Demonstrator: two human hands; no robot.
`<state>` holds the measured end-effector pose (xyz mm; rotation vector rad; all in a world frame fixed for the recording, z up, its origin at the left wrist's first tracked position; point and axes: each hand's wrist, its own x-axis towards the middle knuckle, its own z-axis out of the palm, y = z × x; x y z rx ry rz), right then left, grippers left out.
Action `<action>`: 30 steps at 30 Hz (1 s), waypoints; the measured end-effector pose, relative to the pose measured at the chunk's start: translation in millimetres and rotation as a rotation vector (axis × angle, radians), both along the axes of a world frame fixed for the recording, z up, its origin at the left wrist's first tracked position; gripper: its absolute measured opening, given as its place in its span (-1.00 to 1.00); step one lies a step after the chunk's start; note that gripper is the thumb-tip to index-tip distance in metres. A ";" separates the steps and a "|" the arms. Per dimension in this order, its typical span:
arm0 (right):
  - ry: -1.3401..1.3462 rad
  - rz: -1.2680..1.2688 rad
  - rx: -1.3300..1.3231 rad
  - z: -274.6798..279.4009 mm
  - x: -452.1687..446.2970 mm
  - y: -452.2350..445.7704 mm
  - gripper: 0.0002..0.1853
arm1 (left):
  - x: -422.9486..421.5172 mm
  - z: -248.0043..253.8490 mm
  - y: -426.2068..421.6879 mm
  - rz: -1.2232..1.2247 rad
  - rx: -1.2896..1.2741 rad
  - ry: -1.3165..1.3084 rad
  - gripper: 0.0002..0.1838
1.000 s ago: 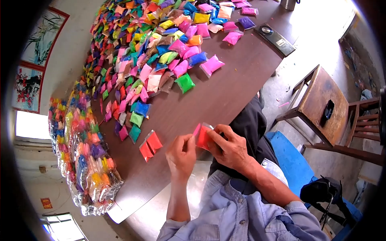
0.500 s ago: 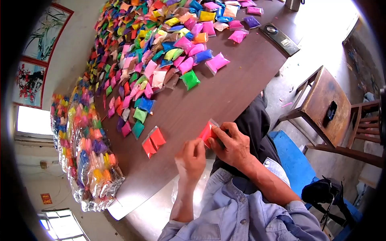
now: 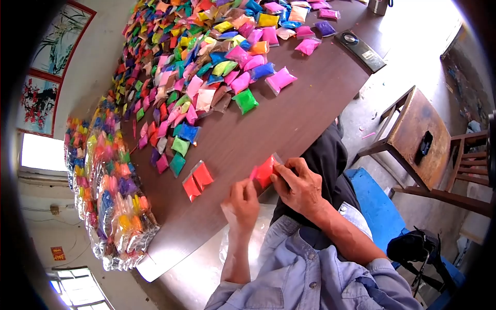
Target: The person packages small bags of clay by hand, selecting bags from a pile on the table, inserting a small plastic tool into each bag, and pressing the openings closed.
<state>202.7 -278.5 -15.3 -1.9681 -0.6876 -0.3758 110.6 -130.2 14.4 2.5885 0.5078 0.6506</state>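
Note:
Over the table's near edge, my right hand (image 3: 300, 187) pinches a small clear packet with a bright red filling (image 3: 266, 171). My left hand (image 3: 241, 202) is to its left, fingers closed, with a small pink piece (image 3: 253, 173) showing at the fingertips. That pink piece lies against or very near the packet's left side; its exact kind is unclear. Two more red packets (image 3: 198, 181) lie side by side on the dark table (image 3: 232, 139), left of my hands.
A large heap of colourful packets (image 3: 196, 67) covers the table's far part. Bulging clear bags of packets (image 3: 116, 201) stand along the left. A black device with a round dial (image 3: 360, 51) lies near the right edge. A wooden stool (image 3: 418, 137) and blue bench (image 3: 374, 201) stand at right.
My left hand has drawn slightly left and down from the red packet, uncovering more of it and the pink piece. My right hand stays almost in place with the packet.

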 end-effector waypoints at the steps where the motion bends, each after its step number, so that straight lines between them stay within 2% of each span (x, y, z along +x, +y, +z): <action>1: -0.005 -0.006 0.017 -0.6 -0.3 0.4 -0.71 | 0.3 0.5 4.6 0.004 0.047 -0.013 -0.96; 9: 0.040 0.043 0.081 8.3 -1.4 -7.2 -0.66 | -2.3 5.4 3.3 0.032 -0.166 -0.070 -0.90; 13: 0.060 0.192 0.011 15.4 7.9 -14.4 -0.59 | -2.2 12.8 -3.6 0.066 -0.182 -0.096 -0.91; 17: 0.125 0.311 -0.077 15.8 11.9 -18.5 -0.55 | 0.6 18.7 -15.6 -0.016 -0.134 -0.102 -0.92; 20: 0.087 0.270 -0.026 8.0 11.1 -15.4 -0.57 | -0.5 11.3 -23.4 -0.077 -0.115 -0.088 -0.92; 22: 0.092 0.266 -0.019 4.4 9.5 -14.3 -0.57 | -0.9 2.6 -19.7 -0.095 0.077 -0.043 -0.93; 27: 0.086 0.256 -0.015 2.4 6.7 -12.8 -0.56 | -0.8 -5.0 2.9 0.006 0.029 -0.075 -0.93; 30: 0.030 0.208 0.002 2.0 6.9 -10.2 -0.54 | 2.8 2.2 -3.5 -0.029 0.051 -0.117 -0.93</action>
